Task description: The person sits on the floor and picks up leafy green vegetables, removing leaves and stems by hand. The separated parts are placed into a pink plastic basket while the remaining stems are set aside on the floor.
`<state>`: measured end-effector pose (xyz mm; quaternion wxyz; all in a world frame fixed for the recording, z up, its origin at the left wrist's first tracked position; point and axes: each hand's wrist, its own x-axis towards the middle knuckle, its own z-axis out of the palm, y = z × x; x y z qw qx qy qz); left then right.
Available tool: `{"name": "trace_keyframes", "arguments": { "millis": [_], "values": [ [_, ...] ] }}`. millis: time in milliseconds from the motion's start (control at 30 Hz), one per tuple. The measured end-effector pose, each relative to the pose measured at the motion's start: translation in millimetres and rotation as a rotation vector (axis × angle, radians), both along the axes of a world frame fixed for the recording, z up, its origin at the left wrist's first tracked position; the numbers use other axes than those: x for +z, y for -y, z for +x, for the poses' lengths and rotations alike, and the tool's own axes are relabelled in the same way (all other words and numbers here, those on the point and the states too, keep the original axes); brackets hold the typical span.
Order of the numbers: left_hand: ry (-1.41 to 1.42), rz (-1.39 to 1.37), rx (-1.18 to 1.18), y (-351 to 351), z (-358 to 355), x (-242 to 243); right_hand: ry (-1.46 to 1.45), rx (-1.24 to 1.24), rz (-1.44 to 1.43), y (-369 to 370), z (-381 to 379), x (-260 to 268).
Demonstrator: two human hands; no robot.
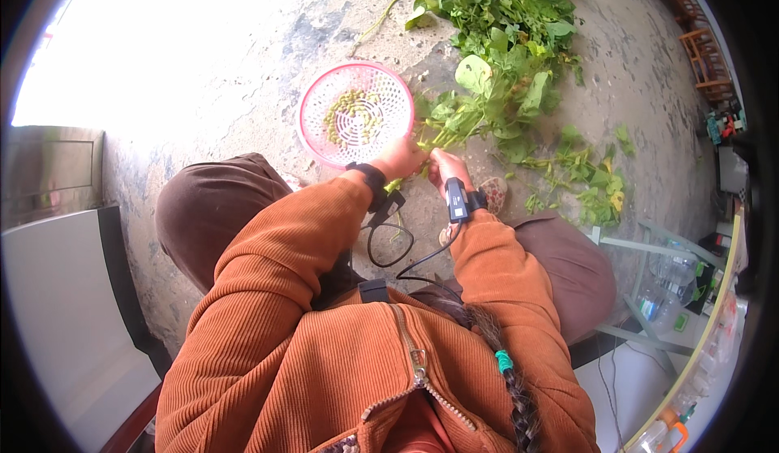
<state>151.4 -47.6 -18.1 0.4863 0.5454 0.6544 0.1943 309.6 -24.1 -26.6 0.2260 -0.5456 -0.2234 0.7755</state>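
My left hand (400, 158) is closed on a green leafy plant stem (448, 139) just beside the rim of a colander. My right hand (447, 168) pinches at the same stem, its fingertips close to those of the left. The stem's leaves (487, 103) spread away from me, and its lower end shows below my left wrist. What lies inside my fingers is hidden. The round pink plastic colander (397, 91) stands on the floor, with many small green pods or beans (355, 101) scattered over its bottom.
A large heap of leafy plants (505, 2) lies on the concrete floor (268, 87). Loose sprigs (599, 179) lie right of my hands. Black cables (389, 264) hang between my wrists. A metal-legged table (651, 252) with bottles (672, 273) beneath stands right; a white panel (67, 307) is left.
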Motion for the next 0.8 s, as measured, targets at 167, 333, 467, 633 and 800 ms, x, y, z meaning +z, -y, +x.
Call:
{"name": "trace_keyframes", "arguments": {
  "millis": [167,333,467,633,800],
  "values": [
    [0.384,-0.302,0.159,-1.7,-7.8,7.7,-0.034,-0.046,0.005,0.9,0.7,-2.1],
    [0.415,-0.298,0.087,-1.4,-15.4,8.3,-0.157,-0.075,-0.022,1.2,4.0,-5.3],
    [0.44,-0.239,0.059,-2.1,-14.8,1.5,-0.233,-0.108,-0.065,0.3,5.4,-7.1],
    [0.43,-0.174,0.06,-1.6,-11.8,-1.0,-0.268,-0.152,-0.123,-1.6,5.1,-8.1],
    [0.37,-0.146,0.086,-2.3,-9.4,4.0,-0.275,-0.166,-0.149,-0.3,3.1,-12.1]
  ]
}}
